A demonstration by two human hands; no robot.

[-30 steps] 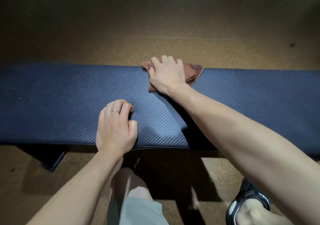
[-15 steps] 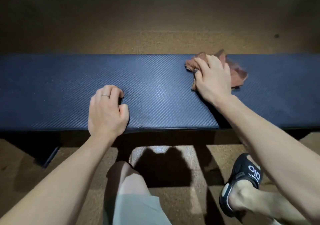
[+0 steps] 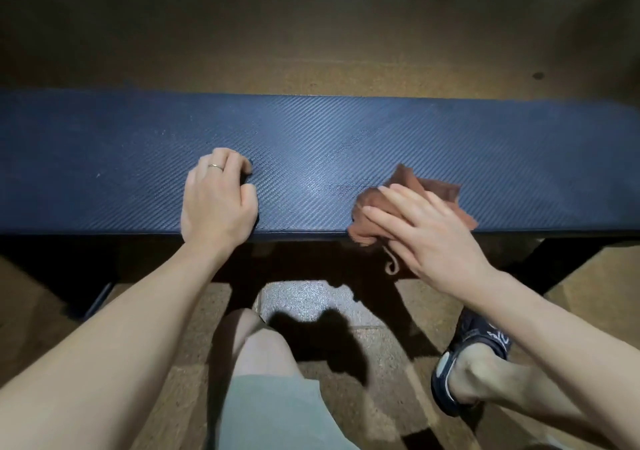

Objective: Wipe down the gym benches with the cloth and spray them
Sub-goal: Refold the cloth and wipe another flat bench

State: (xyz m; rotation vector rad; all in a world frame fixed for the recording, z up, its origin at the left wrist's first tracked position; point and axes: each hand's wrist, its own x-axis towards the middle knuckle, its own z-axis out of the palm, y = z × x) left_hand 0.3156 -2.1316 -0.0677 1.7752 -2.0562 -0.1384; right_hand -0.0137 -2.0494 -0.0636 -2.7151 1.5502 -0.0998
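Two bare hands work at a long dark-blue bench [image 3: 346, 145] whose textured pad runs across the whole width of the frame, just above the middle. The left hand [image 3: 218, 200] rests on the pad left of centre, near its lower edge, fingers curled under so the knuckles press into the surface and hold nothing; a thin ring [image 3: 215, 166] shows on one finger. The right hand [image 3: 426, 228] lies right of centre at the pad's lower edge, its fingers straight and slightly spread, pressing flat on a crumpled brown cloth [image 3: 415, 190]. The cloth sits partly on the pad and partly over its near edge, with a corner sticking up toward the upper right of the hand and a loose thread curling down below the edge. A faint damp sheen shows on the pad between the two hands. Below the bench, in the lower middle of the frame, a bare knee [image 3: 259, 342] and light shorts [image 3: 273, 411] appear, and at lower right a foot in a dark sandal [image 3: 478, 342] stands on the brown speckled floor [image 3: 311, 34].
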